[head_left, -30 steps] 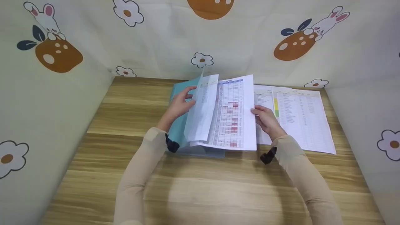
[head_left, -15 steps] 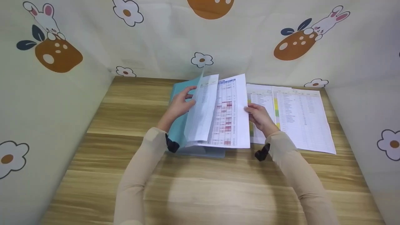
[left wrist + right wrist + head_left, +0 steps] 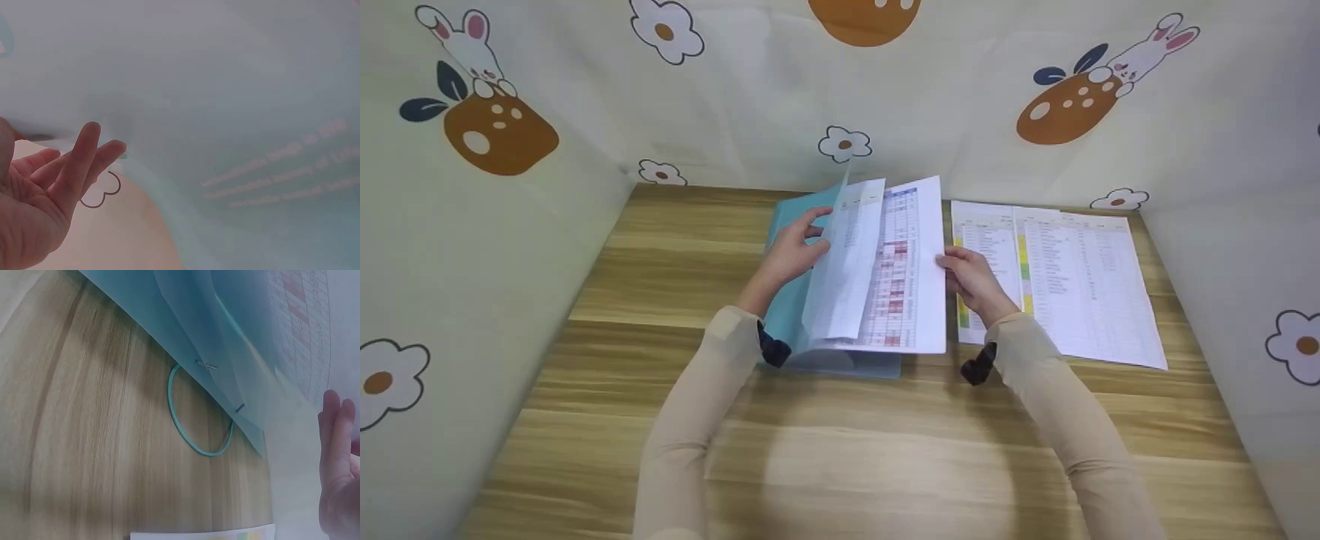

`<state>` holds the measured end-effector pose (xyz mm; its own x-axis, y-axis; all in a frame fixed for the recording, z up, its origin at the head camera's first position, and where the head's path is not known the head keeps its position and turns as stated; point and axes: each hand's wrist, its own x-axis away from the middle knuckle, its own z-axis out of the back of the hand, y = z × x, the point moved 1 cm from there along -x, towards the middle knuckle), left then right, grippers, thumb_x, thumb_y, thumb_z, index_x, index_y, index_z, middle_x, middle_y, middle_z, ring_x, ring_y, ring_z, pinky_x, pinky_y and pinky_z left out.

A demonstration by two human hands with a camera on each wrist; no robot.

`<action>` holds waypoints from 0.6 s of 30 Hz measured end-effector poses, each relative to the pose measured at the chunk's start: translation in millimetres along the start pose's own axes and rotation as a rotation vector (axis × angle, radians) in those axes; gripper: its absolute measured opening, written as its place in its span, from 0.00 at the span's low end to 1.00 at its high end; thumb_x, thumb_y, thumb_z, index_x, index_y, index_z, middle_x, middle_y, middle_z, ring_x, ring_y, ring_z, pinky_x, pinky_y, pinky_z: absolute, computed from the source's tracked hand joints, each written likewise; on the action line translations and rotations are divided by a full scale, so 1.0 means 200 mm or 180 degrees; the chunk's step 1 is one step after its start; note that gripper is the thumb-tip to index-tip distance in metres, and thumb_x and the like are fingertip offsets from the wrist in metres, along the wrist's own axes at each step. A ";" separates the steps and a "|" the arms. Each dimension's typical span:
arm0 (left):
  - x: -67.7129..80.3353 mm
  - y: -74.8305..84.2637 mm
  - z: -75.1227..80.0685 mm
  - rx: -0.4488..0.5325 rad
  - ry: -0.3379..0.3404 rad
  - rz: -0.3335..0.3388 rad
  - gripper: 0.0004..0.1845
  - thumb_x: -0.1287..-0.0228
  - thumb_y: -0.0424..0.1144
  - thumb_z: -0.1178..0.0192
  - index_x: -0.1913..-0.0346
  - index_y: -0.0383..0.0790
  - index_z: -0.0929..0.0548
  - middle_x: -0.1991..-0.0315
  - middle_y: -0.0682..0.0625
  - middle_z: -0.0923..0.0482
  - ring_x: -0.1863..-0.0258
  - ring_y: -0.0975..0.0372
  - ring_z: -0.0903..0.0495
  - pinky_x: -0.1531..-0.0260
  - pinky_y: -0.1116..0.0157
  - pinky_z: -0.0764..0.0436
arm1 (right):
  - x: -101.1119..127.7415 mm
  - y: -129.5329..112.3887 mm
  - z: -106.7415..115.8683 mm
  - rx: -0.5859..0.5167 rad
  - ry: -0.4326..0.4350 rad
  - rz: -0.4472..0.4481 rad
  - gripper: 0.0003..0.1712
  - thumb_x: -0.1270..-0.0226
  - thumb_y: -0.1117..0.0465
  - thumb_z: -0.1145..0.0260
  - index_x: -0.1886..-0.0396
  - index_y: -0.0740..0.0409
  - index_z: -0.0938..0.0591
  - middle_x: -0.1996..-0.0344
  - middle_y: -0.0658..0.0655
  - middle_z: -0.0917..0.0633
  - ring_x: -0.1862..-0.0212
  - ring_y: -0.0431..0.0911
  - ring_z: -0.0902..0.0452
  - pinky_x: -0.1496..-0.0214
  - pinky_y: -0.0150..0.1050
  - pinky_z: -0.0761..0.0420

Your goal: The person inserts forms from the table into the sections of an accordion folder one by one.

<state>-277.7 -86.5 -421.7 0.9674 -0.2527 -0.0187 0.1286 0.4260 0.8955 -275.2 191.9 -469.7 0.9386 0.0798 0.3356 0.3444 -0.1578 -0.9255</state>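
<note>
A teal document folder (image 3: 790, 300) lies spread on the table, its translucent flap (image 3: 236, 101) standing raised. My left hand (image 3: 795, 251) touches the outer side of this flap; in the left wrist view its fingers are extended and spread against it. A printed sheet (image 3: 851, 262) stands right behind the flap. My right hand (image 3: 975, 281) pinches the right edge of a sheet of paper (image 3: 928, 300) printed with a table with red cells. Its left part is hidden behind the raised flap and sheet. In the right wrist view, the fingers (image 3: 337, 439) lie along this paper.
Two printed sheets (image 3: 1084, 300) with yellow and green marks lie overlapping on the wooden table (image 3: 885, 457) at the right. A teal elastic loop (image 3: 177, 422) hangs from the folder's edge. Patterned cloth walls (image 3: 757, 90) enclose the back and sides.
My right hand has moved left with the sheet of paper, sliding it further behind the flap. More of the sheets on the right now shows. The left hand has kept its place.
</note>
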 end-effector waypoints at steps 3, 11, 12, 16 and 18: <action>0.00 0.00 0.00 0.0009 -0.0009 0.0028 0.26 0.43 0.32 0.52 0.38 0.46 0.36 0.47 0.43 0.30 0.52 0.58 0.28 0.64 0.61 0.24 | 0.00 0.00 -0.01 0.0043 -0.0022 0.0016 0.19 0.37 0.68 0.49 0.47 0.72 0.34 0.68 0.56 0.21 0.70 0.42 0.21 0.68 0.32 0.23; 0.00 0.00 0.00 0.0033 -0.0063 0.0094 0.26 0.42 0.34 0.51 0.38 0.47 0.37 0.46 0.44 0.31 0.50 0.56 0.29 0.62 0.61 0.25 | -0.01 0.01 -0.06 0.0049 0.0039 0.0047 0.19 0.37 0.69 0.49 0.47 0.73 0.34 0.68 0.57 0.22 0.69 0.42 0.22 0.66 0.33 0.23; 0.00 0.00 0.00 0.0034 -0.0064 0.0092 0.26 0.42 0.34 0.51 0.38 0.47 0.37 0.46 0.44 0.31 0.51 0.56 0.29 0.62 0.61 0.25 | -0.02 0.01 -0.06 0.0053 0.0039 0.0048 0.19 0.37 0.69 0.49 0.47 0.74 0.34 0.68 0.57 0.22 0.69 0.42 0.22 0.66 0.33 0.24; 0.00 0.00 0.00 0.0005 -0.0054 0.0076 0.26 0.41 0.34 0.51 0.38 0.47 0.37 0.46 0.44 0.31 0.51 0.57 0.29 0.63 0.61 0.24 | -0.02 0.01 -0.08 0.0088 0.0028 0.0028 0.19 0.37 0.68 0.49 0.47 0.73 0.33 0.68 0.56 0.22 0.69 0.42 0.22 0.66 0.33 0.24; 0.00 0.00 0.00 -0.0005 -0.0046 0.0052 0.26 0.41 0.34 0.51 0.38 0.47 0.37 0.46 0.44 0.31 0.50 0.57 0.29 0.63 0.61 0.25 | -0.03 0.01 -0.09 0.0095 0.0020 0.0027 0.19 0.37 0.69 0.49 0.47 0.73 0.33 0.68 0.57 0.22 0.69 0.42 0.22 0.67 0.33 0.24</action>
<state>-277.5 -86.6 -422.1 0.9661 -0.2583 0.0025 0.1130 0.4315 0.8950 -279.0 173.2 -470.9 0.9417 0.0725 0.3287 0.3356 -0.1291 -0.9331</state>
